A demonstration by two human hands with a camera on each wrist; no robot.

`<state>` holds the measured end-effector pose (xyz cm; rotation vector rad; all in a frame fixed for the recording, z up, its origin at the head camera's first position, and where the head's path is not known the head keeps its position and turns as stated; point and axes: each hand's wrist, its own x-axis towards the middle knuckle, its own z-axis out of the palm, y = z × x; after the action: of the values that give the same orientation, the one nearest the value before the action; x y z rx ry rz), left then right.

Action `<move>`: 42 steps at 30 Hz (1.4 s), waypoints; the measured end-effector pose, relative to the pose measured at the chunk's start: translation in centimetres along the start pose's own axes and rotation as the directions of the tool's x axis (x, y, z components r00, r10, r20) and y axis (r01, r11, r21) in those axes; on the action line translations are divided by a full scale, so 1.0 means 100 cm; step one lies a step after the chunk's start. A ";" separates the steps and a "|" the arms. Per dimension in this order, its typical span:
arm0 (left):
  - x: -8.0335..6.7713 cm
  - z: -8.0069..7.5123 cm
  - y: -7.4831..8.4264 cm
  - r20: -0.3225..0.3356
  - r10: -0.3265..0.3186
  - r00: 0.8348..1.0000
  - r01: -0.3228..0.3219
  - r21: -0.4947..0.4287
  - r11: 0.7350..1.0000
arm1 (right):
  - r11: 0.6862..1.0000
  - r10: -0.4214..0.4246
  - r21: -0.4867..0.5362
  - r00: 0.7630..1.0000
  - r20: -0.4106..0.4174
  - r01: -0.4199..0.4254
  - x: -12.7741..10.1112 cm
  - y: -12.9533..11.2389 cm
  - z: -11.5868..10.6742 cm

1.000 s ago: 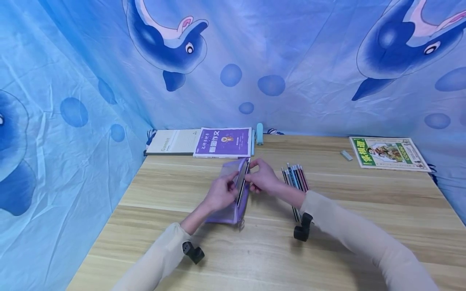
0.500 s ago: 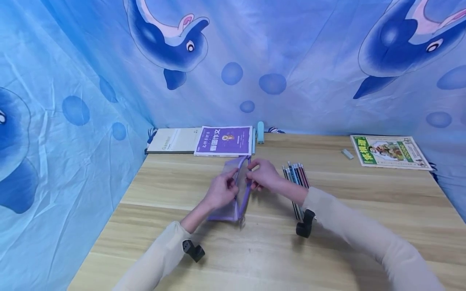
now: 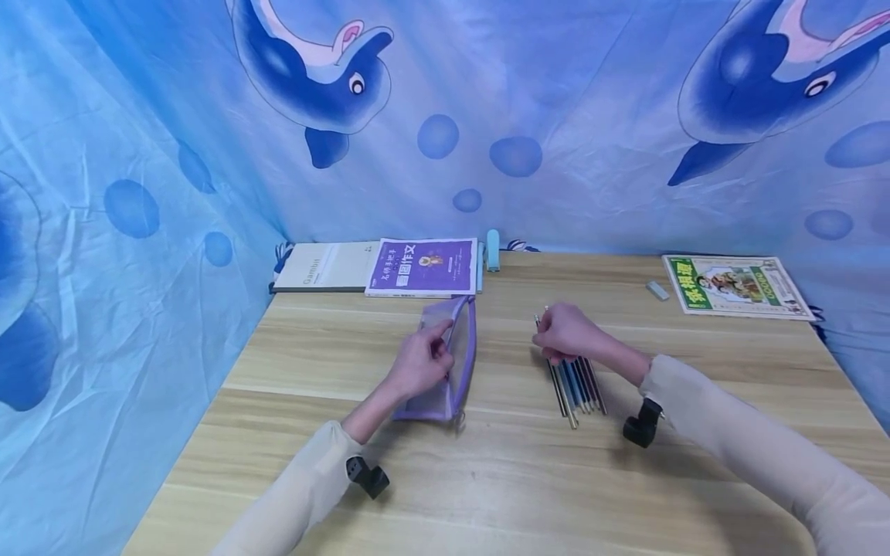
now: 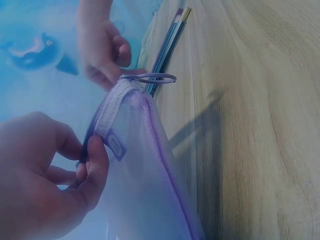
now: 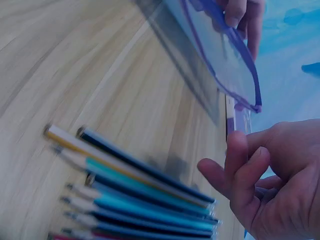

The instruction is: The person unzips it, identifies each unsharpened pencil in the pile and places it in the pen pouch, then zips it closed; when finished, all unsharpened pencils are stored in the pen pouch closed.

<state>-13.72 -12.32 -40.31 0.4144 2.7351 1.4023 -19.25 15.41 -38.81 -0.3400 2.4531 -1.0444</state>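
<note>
**Left hand holds pouch open as right hand hovers over pencils**

Head view: I see the person's left hand (image 3: 419, 363) pinching the upper edge of a purple mesh pouch (image 3: 445, 363), which stands on its long side near the middle of the wooden counter (image 3: 487, 479). The right hand (image 3: 566, 333) is well apart from the pouch, over the far ends of a row of pencils (image 3: 577, 384) lying side by side on the counter; its fingers are curled downward, and from here I cannot tell whether they touch a pencil. Along the back edge lie a pale notebook (image 3: 323, 268), a purple book (image 3: 422, 267) and a small light-blue object (image 3: 493, 249); a green-covered book (image 3: 733, 286) and a small grey eraser (image 3: 657, 290) sit at the far right. Blue dolphin-print cloth (image 3: 445, 116) hangs behind.

Left wrist view: the left hand (image 4: 47, 180) has thumb and fingers closed on the pouch (image 4: 145, 175) at its zip edge, a firm pinch. A metal ring (image 4: 150, 78) sticks out from the pouch's corner. Beyond it I make out the right hand (image 4: 102, 47) and the pencils (image 4: 170, 42).

Right wrist view: the right hand (image 5: 265, 180) hangs just above the pencils (image 5: 135, 195), fingers loosely bent, its grip holding nothing. The pouch (image 5: 220, 55) stands further off, the left hand's fingertips (image 5: 240, 15) at its top edge.
</note>
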 end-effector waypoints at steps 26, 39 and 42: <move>-0.002 0.000 -0.001 -0.003 0.036 0.999 -0.036 -0.010 0.999 | 0.951 -0.080 -0.303 0.996 -0.031 0.067 0.010 0.004 0.021; -0.002 0.000 0.001 0.012 0.007 1.000 -0.007 0.003 1.000 | 0.957 -0.036 -0.288 0.999 -0.002 0.034 0.018 0.000 0.030; -0.003 0.000 0.001 0.014 0.004 1.000 -0.004 0.007 1.000 | 0.975 -0.010 -0.222 1.000 0.011 0.012 0.017 -0.002 0.029</move>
<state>-13.42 -12.30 -40.24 0.4288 2.7307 1.3862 -19.31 12.81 -40.99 -0.4288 2.5667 -0.7712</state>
